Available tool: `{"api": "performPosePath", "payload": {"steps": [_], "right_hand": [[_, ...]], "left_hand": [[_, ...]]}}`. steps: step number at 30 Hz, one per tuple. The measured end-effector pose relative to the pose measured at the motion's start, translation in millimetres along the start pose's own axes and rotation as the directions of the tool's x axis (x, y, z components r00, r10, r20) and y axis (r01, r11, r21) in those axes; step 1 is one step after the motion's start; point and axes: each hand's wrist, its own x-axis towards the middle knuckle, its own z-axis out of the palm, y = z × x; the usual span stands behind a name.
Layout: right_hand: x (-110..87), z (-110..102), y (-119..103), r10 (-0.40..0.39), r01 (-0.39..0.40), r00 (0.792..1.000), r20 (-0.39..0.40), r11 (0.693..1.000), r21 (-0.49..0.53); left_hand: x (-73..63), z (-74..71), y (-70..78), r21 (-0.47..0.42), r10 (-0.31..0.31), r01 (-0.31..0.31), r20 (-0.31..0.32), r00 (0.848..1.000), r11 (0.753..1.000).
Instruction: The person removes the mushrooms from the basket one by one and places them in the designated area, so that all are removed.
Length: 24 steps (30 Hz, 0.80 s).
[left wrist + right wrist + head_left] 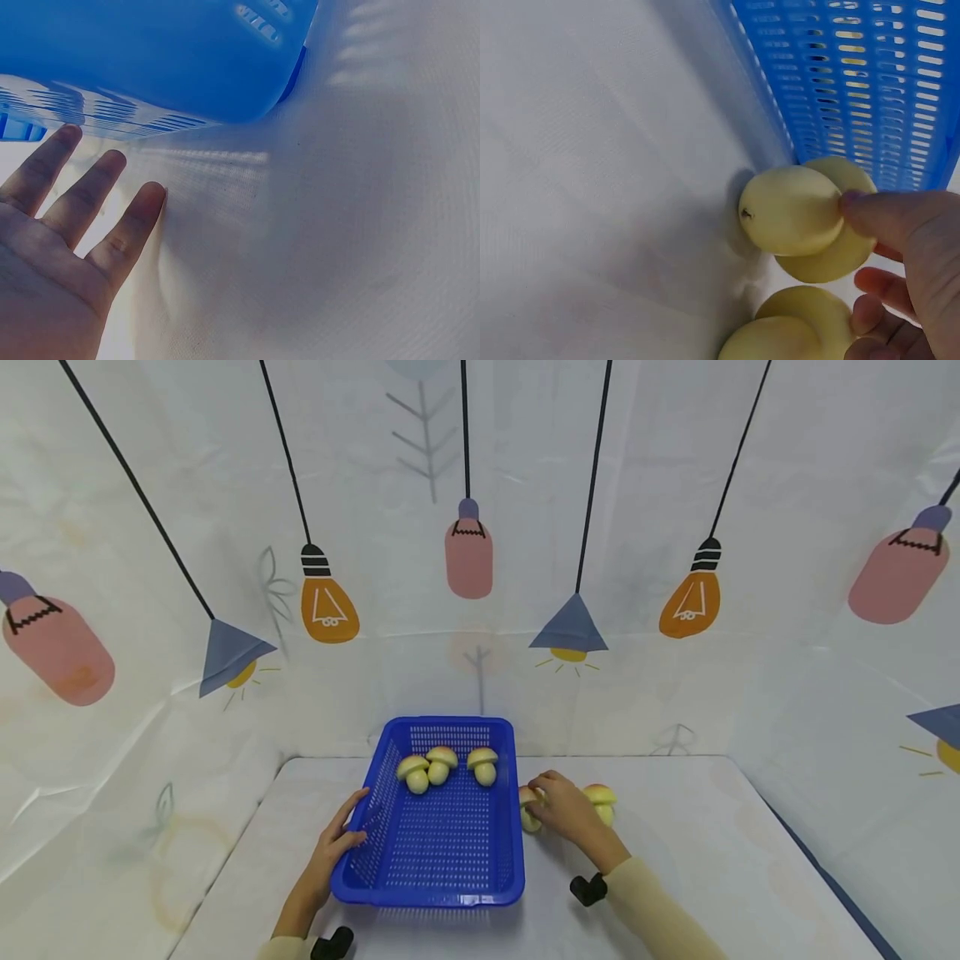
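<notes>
The right hand (566,810), the nearer, has its grip closed, thumb and fingers pinching a pale-yellow, round-stemmed toy-like mushroom (530,822) just outside the right wall of the blue perforated plastic basket (427,898); contact with the white bench (697,843) unclear. Mushroom's long axis runs roughly along that wall, stem toward the person. Left hand (326,852), fingers extended, touches the opposite rim.

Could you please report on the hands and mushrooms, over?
Left hand at left side of blue basket. Right hand pinching mushroom just outside. Basket's right wall between mushroom and interior.
</notes>
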Motion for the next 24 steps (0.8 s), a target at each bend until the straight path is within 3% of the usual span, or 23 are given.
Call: {"api": "performPosePath", "payload": {"steps": [10, 15, 24], "right_hand": [[0.4, -4.2, 1.5, 0.011, -0.011, 1.000, 0.026, 1.000, -0.004], [-2.6, -5.5, 9.0, -0.021, 0.021, 1.000, 0.000, 1.000, -0.017], [-7.1, -7.7, 16.6, 0.002, -0.002, 1.000, -0.019, 1.000, 0.010]], "left_hand": [[0.2, -0.4, 0.0, -0.004, 0.004, -0.004, 0.005, 1.000, 1.000], [0.2, -0.6, 0.3, -0.005, -0.004, 0.004, 0.005, 1.000, 1.000], [0.9, -1.6, -0.6, 0.004, -0.004, 0.004, 0.008, 1.000, 1.000]]}}
